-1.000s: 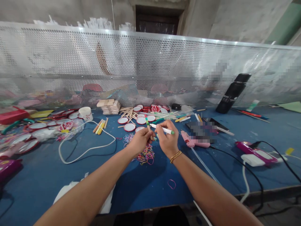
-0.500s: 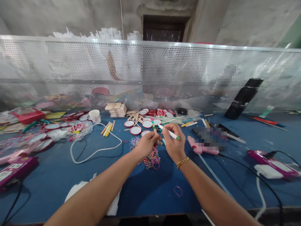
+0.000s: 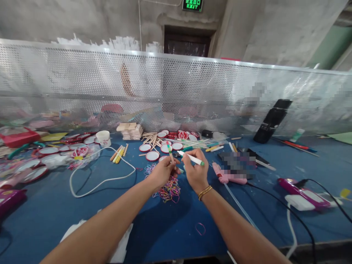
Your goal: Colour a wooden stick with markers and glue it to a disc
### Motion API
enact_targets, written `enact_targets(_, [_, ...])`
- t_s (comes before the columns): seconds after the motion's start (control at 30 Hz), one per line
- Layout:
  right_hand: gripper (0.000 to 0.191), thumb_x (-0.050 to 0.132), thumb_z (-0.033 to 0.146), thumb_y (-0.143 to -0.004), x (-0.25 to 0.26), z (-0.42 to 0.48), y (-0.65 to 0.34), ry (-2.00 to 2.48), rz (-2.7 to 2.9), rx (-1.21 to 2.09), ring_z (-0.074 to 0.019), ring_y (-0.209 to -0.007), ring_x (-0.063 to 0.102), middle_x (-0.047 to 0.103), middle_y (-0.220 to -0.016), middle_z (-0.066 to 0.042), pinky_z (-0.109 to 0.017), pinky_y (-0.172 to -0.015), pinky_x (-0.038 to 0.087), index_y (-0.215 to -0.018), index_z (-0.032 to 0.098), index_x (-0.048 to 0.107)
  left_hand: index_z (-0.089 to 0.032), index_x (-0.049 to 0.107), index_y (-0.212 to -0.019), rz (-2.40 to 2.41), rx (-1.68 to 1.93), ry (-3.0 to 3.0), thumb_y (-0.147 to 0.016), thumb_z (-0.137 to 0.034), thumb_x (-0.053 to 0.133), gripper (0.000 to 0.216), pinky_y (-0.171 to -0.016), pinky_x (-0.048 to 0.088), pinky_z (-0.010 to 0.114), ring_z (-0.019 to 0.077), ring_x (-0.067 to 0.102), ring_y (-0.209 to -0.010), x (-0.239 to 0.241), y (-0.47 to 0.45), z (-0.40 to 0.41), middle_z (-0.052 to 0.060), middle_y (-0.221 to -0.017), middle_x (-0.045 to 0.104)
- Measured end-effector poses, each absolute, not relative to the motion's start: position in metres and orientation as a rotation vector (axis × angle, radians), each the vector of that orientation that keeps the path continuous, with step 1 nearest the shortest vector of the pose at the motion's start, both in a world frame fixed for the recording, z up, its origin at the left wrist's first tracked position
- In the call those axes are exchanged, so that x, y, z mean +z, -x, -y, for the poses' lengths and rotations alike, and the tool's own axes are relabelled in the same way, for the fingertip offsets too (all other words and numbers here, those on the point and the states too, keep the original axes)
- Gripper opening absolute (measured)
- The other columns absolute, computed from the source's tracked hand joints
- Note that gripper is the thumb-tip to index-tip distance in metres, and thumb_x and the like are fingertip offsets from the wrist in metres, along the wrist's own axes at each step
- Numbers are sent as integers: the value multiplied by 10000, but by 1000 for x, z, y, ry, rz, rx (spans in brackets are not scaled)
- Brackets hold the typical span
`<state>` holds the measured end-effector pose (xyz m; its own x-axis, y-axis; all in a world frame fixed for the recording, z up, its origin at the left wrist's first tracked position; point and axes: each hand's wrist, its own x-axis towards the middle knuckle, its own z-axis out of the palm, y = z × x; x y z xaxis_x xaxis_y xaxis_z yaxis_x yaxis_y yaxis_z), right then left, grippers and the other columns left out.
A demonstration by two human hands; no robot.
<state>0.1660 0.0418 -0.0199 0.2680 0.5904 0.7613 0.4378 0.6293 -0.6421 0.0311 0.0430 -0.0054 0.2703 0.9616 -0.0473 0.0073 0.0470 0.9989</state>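
Note:
Pinched in my left hand (image 3: pixel 162 172) is a wooden craft stick (image 3: pixel 172 157), standing up from the fingers, with green and reddish bands at its upper end. My right hand (image 3: pixel 196 170) grips a white marker (image 3: pixel 194 158) with a green end, like a pen. The marker's tip points left at the stick, a small gap away from it. Beneath my left hand lies a heap of colourful rubber bands (image 3: pixel 167 192). Red-rimmed white round lids (image 3: pixel 152 156) lie just beyond the hands.
A pink glue gun (image 3: pixel 229 178) with its cord lies at right, near a purple power strip (image 3: pixel 305 192). Stacked sticks (image 3: pixel 130 131), a paper cup (image 3: pixel 103 138) and a white cable (image 3: pixel 106 180) are at left. A perforated metal screen (image 3: pixel 148 84) borders the blue table's back.
The view has tilted up and turned slightly right, bringing an exit sign into sight. The marker tip sits slightly farther from the stick. Both hands keep their holds.

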Motion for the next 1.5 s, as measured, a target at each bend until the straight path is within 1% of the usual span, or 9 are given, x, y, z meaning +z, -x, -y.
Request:
enact_targets(0.17, [143,554,282,-889,-18,-40,-164,923,1385,165,-166,-678,579,609,-709,1,-312,-671,450,-768,207,569,-167,556,-872,-999,959,-1294,-887,-313,560,147,-452,323,181,83,550,-485,-6,-31,-41,1,-676,639])
enact_targets(0.33, [99,539,278,-908,-20,-41,-163,911,1469,191,-181,-752,606,651,-790,-15,-327,-721,465,-872,216,608,-176,572,-832,-1026,936,-1294,-905,-399,540,237,-449,317,155,87,603,-569,-1,-30,-38,12,-761,640])
enact_targets(0.47, [77,577,270,-876,-22,-42,-162,925,1459,189,-200,-797,625,678,-834,-32,-340,-733,474,-901,217,626,-199,567,-858,-1071,987,-1258,-897,-442,549,247,-396,261,147,69,558,-544,-2,-27,-39,-10,-804,595])
enact_targets(0.6, [87,595,264,-846,-19,-39,-161,948,1412,188,-191,-721,603,637,-721,-12,-331,-686,463,-775,217,576,-202,535,-849,-1085,971,-1278,-916,-463,508,270,-367,214,167,62,462,-439,-5,-24,-43,-23,-713,570])
enact_targets(0.7, [115,599,267,-839,-18,-38,-162,951,1422,191,-193,-730,600,637,-721,-14,-330,-684,460,-741,219,561,-195,507,-770,-1047,978,-1363,-905,-499,513,333,-382,215,176,66,410,-423,-6,-24,-44,-32,-606,535])
enact_targets(0.8, [124,588,282,-857,-20,-38,-162,953,1437,212,-197,-759,607,650,-741,-21,-333,-705,466,-752,218,571,-194,496,-737,-1030,981,-1406,-893,-501,521,345,-392,213,187,76,397,-428,-4,-25,-44,-35,-558,512])
enact_targets(0.97, [115,577,293,-869,-21,-38,-161,958,1461,223,-197,-773,609,652,-751,-24,-333,-717,469,-781,218,584,-190,501,-739,-1036,991,-1436,-900,-474,500,325,-428,228,202,83,408,-453,-1,-28,-42,-33,-549,514])
enact_targets(1.23, [115,571,293,-865,-22,-39,-159,962,1476,216,-203,-790,602,650,-772,-31,-338,-724,467,-779,218,586,-195,498,-756,-1005,1023,-1475,-862,-502,543,327,-460,263,226,92,408,-459,-3,-30,-41,-47,-537,498])
enact_targets(1.5, [109,570,285,-865,-23,-39,-159,959,1497,204,-200,-775,599,646,-765,-29,-332,-709,463,-780,218,582,-192,489,-750,-1019,1019,-1482,-885,-442,511,285,-453,266,225,90,397,-454,-2,-31,-41,-49,-524,485])
